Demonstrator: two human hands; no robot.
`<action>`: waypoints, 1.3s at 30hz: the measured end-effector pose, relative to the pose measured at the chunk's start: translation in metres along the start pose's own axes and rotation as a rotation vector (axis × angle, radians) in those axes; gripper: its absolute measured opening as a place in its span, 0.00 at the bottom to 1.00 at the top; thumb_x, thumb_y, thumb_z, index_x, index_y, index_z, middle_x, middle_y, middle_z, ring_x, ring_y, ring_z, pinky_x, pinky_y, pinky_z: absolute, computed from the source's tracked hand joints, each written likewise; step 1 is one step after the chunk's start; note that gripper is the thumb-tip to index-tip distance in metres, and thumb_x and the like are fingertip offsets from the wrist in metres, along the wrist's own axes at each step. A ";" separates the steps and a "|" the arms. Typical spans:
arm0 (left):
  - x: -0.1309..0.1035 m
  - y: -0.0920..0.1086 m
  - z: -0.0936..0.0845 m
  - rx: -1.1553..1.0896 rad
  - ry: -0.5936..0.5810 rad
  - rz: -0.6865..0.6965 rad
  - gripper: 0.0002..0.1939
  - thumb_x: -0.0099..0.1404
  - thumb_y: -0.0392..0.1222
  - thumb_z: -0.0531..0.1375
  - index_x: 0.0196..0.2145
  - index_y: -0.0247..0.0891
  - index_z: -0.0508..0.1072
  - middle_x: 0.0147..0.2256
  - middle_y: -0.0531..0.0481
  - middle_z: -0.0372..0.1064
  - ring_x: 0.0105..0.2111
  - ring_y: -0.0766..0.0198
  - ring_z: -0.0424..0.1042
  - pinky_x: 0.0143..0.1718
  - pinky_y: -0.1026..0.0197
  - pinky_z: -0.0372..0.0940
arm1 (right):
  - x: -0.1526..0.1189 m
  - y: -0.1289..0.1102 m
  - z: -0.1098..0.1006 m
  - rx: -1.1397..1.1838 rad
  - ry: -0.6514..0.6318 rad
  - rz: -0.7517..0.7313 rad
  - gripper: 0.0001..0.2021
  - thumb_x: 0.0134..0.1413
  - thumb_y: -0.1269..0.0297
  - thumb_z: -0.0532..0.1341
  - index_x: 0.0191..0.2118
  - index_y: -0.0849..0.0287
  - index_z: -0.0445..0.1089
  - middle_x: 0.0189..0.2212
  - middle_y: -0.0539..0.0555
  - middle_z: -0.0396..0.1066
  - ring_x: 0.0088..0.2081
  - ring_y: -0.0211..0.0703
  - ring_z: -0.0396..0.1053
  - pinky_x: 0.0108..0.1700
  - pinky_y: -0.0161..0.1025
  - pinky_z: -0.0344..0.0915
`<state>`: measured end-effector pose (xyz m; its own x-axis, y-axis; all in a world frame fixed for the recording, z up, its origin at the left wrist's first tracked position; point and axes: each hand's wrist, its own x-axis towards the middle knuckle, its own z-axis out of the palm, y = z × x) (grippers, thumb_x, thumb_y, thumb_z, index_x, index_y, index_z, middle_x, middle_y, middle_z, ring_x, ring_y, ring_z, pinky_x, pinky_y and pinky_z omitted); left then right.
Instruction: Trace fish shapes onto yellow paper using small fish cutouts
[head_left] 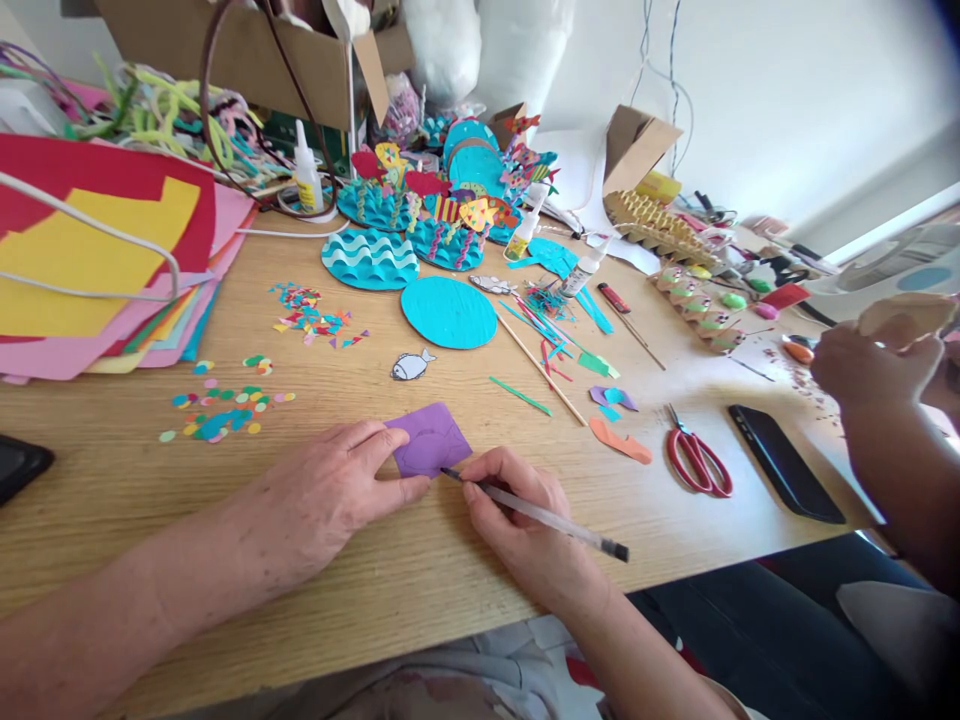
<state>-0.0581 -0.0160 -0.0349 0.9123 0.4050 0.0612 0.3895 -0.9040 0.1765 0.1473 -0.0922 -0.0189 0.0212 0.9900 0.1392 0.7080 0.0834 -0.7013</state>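
Note:
A small piece of purple paper point(431, 440) lies on the wooden table, with a fish-like outline drawn on it. My left hand point(337, 480) holds it down, index finger on its upper left edge and thumb along its lower edge. In my right hand point(525, 515) a clear-barrelled pen point(555, 519) is gripped, its dark tip touching the paper's lower right edge. Just beyond the paper lies a white fish cutout point(412, 366) with a black outline. Behind that sits a turquoise oval point(448, 313).
Red-handled scissors point(697, 458) and a phone point(784, 462) lie at right, near another person's hands point(877, 365). Confetti dots point(225, 408), a wooden stick point(541, 368) and glue bottles point(585, 268) surround the work. Finished fish decorations point(442, 215) stand behind; coloured sheets point(97, 260) lie left.

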 end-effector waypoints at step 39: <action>0.000 -0.001 0.000 -0.023 0.002 0.005 0.27 0.62 0.29 0.46 0.55 0.53 0.59 0.49 0.48 0.56 0.52 0.54 0.55 0.50 0.52 0.55 | 0.000 0.002 0.000 -0.002 0.016 0.031 0.04 0.48 0.70 0.55 0.28 0.59 0.67 0.20 0.48 0.68 0.21 0.33 0.62 0.24 0.30 0.56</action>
<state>-0.0584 -0.0153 -0.0348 0.9138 0.4011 0.0642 0.3822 -0.9025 0.1983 0.1485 -0.0916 -0.0201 0.0542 0.9902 0.1285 0.7081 0.0526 -0.7042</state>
